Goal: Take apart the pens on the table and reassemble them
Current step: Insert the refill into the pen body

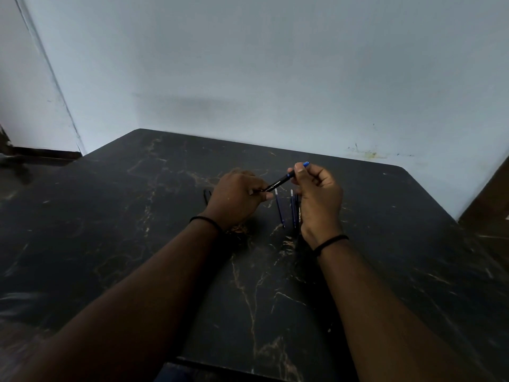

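Gripping a black plastic pen barrel (pixel 276 184) at both ends, left hand (pixel 236 197) and right hand (pixel 318 196) raise it above slim blue refills (pixel 279 207) at six o'clock on the dark marbled table (pixel 137 216).

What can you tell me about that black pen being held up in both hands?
The black pen is slim, with a dark, plastic-looking barrel that bears small white lettering and a blue end. It is held above the dark marbled table, tilted, with its blue end up and to the right. The left hand grips its lower end, and the right hand pinches the blue end between its fingertips. It touches nothing else.
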